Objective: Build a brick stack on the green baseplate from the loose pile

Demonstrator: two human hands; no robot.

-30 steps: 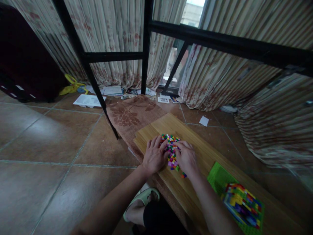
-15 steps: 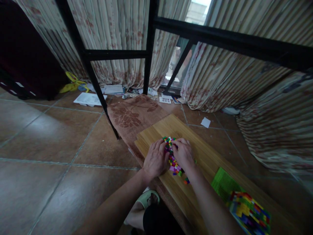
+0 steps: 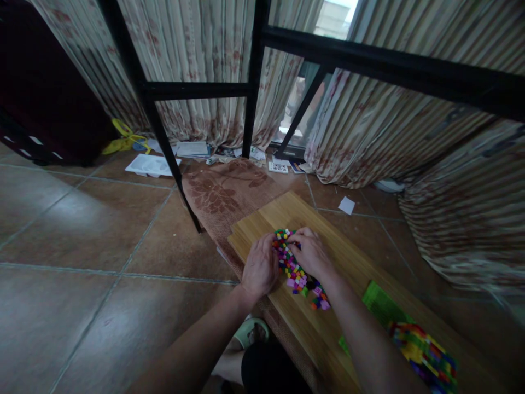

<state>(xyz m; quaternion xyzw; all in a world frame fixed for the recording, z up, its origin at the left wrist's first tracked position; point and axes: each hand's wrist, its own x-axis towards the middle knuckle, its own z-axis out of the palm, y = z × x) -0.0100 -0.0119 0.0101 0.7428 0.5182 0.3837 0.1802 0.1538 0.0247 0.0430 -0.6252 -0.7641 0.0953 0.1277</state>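
Observation:
A loose pile of small coloured building bricks (image 3: 296, 269) lies on the wooden board, between my two hands. My left hand (image 3: 261, 265) rests along the pile's left side, its fingers stretched forward and close together, touching the bricks. From the right, my right hand (image 3: 310, 251) reaches over the far part of the pile. Its thumb and fingers are bent towards each other in a pinch; whatever is between the fingertips is too small to make out. Pink, orange and purple bricks (image 3: 320, 300) sit at the near end, beside my right forearm.
On the board (image 3: 283, 210), a green baseplate (image 3: 382, 302) and a multicoloured brick build (image 3: 426, 353) stand at the lower right, partly behind my right arm. Brown patterned cloth (image 3: 221, 191) lies underneath. A black metal frame (image 3: 197, 90) rises ahead, before curtains (image 3: 200, 49).
My right hand has shifted slightly over the pile, and more bricks show between the hands and at the near end. The view has moved a little. My left hand stays beside the pile.

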